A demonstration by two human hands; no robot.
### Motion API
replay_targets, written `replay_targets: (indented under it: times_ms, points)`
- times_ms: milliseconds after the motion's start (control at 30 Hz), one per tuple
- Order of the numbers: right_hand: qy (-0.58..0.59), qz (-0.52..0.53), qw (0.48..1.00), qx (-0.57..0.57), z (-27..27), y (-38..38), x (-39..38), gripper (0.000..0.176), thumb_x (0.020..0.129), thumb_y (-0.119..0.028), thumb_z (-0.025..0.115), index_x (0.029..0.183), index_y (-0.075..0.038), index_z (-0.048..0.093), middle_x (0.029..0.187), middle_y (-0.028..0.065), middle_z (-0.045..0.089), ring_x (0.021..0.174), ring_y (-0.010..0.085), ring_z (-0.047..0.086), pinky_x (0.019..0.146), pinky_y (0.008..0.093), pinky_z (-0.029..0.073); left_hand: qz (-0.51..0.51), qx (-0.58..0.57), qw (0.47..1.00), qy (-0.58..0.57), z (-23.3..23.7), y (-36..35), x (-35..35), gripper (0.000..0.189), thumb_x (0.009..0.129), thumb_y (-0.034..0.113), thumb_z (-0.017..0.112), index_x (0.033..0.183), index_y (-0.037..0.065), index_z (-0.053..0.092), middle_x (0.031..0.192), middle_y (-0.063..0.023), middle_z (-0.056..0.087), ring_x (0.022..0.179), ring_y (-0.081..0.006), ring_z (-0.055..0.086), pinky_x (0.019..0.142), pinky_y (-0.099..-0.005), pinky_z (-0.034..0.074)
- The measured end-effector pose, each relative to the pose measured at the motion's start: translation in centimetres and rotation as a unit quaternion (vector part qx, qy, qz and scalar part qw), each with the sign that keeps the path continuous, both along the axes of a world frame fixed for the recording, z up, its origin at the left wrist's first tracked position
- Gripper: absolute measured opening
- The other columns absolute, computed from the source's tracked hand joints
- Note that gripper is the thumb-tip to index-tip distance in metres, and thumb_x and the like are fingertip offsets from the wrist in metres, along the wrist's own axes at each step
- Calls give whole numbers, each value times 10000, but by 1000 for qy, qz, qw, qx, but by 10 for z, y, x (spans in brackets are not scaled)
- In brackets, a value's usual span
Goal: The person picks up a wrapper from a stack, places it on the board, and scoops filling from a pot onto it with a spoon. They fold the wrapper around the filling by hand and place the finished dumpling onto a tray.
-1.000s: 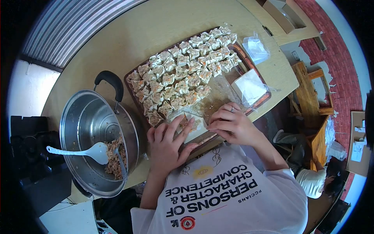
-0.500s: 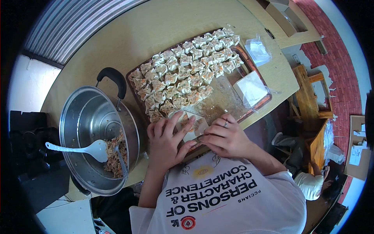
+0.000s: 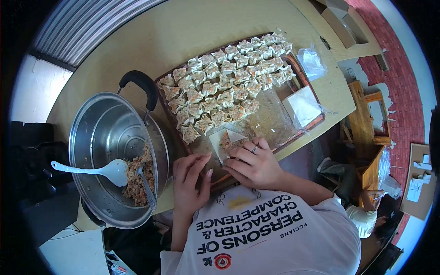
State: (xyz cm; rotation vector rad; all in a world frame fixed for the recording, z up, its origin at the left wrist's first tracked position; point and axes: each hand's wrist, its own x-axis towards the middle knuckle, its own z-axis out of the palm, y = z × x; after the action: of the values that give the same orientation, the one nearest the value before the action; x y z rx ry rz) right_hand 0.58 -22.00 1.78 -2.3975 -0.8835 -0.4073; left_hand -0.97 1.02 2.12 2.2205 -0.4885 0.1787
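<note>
A square dumpling wrapper [image 3: 216, 140] with meat filling [image 3: 226, 141] on it lies at the near edge of the tray [image 3: 267, 115], one corner folded inward. My right hand [image 3: 255, 164], with a ring on one finger, bends over its right and near edges and grips it there; the fingers cover part of it. Just left of the wrapper, my left hand [image 3: 189, 179] is off it, finger and thumb apart with nothing between them. Rows of filled open-topped dumplings [image 3: 225, 81] fill the far and left parts of the tray.
At left stands a large metal pot [image 3: 98, 133] holding meat filling, a white ladle [image 3: 114, 172] and a metal spoon [image 3: 147, 190]. A stack of wrappers [image 3: 302, 106] rests on the tray's right side. A plastic bag [image 3: 312, 63] lies beyond. Another person [image 3: 362, 220] sits at right.
My left hand has drawn back from the wrapper toward the lower left. My right hand has shifted slightly left, and more filling shows. The whole view has shifted a little.
</note>
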Motion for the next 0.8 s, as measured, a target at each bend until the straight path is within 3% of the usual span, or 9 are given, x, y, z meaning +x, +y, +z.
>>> replay_targets:
  times_ms: [233, 533, 633, 800]
  points:
    - [-50, 0, 998, -49, -3, -1, 1, 237, 770, -240, 749, 989, -157, 711, 1041, -24, 608, 927, 175, 592, 830, 401, 413, -12, 15, 1000, -17, -2, -5, 5, 424, 850, 45, 744, 1269, 103, 709, 1254, -101, 614, 1071, -328, 587, 926, -431, 496]
    - [15, -12, 999, -29, 7, -4, 3, 250, 821, -260, 815, 1016, -151, 703, 1081, -12, 610, 981, 179, 588, 836, 390, 388, -26, 10, 999, 21, 5, -12, 15, 413, 807, 5, 747, 1205, 100, 688, 1247, -105, 617, 1154, -350, 558, 991, -446, 463]
    - [-10, -14, 999, -35, 3, -4, 4, 286, 777, -219, 865, 1015, -174, 714, 1093, -20, 607, 924, 177, 584, 811, 391, 384, -21, 13, 999, 20, 4, -12, 14, 413, 807, 7, 747, 1204, 102, 689, 1246, -103, 617, 1155, -348, 557, 995, -445, 463]
    - [-36, -15, 998, -53, 1, -7, 5, 252, 805, -216, 830, 1019, -162, 708, 1088, -7, 609, 936, 185, 585, 819, 394, 382, -22, 20, 999, 12, 6, -12, 17, 414, 808, 9, 752, 1207, 102, 689, 1239, -101, 620, 1142, -347, 564, 997, -443, 464]
